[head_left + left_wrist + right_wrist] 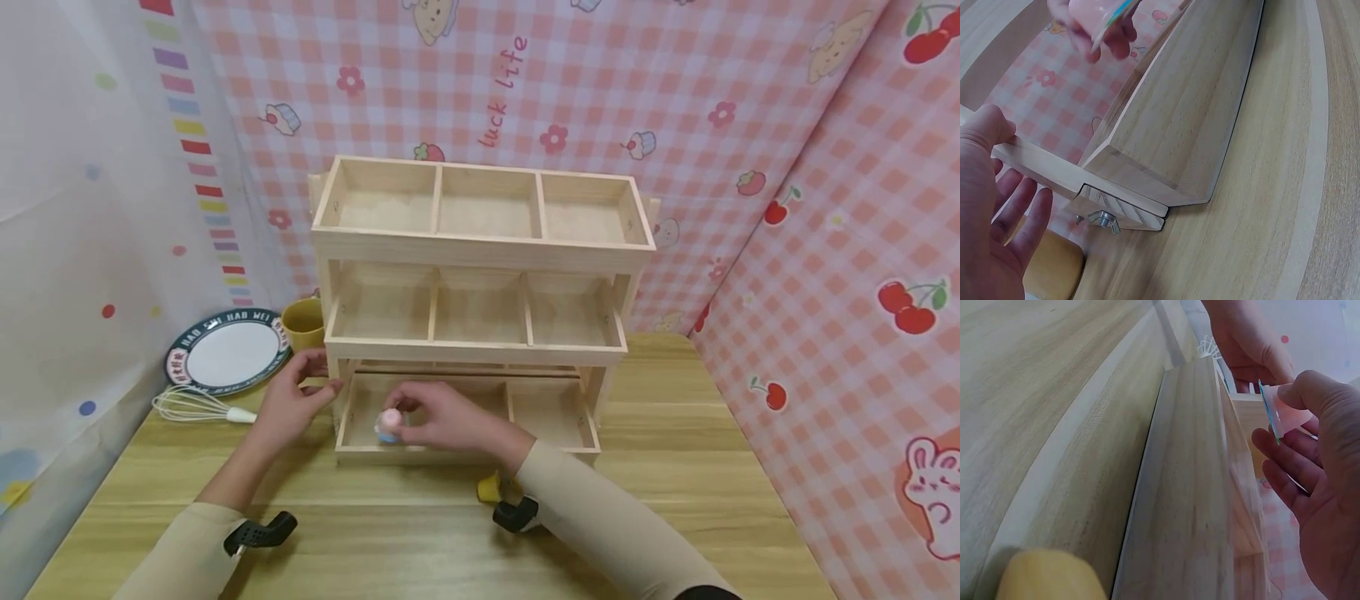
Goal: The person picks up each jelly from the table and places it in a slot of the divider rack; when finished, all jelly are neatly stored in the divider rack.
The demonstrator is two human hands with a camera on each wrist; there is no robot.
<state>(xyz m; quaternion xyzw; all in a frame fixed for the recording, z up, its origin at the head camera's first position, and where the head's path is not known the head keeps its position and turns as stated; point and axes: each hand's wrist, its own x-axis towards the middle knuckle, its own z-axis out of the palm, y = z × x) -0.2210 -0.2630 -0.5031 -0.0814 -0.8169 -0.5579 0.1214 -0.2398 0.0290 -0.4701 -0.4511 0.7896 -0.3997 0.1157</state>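
A three-tier wooden rack (480, 250) with divided trays stands on the table. My right hand (450, 417) holds a small pink jelly cup (1291, 415) over the left part of the bottom tray (555, 417). Its flat lid, edged blue-green, faces down and toward the front. The thumb and fingers pinch the cup's sides. At the rack's left side, my left hand (292, 400) grips the upright, which passes between thumb and fingers; in the left wrist view the thumb lies on the wood (1041, 165). A yellow cup-like piece (489, 487) sits on the table below my right wrist, partly hidden.
Left of the rack are a dark-rimmed plate (234, 354), a white whisk (198, 406) and a yellow mug (303, 323). A wing nut (1105, 220) sticks out from the rack's side. Checked cloth walls (847, 275) stand behind and to the right.
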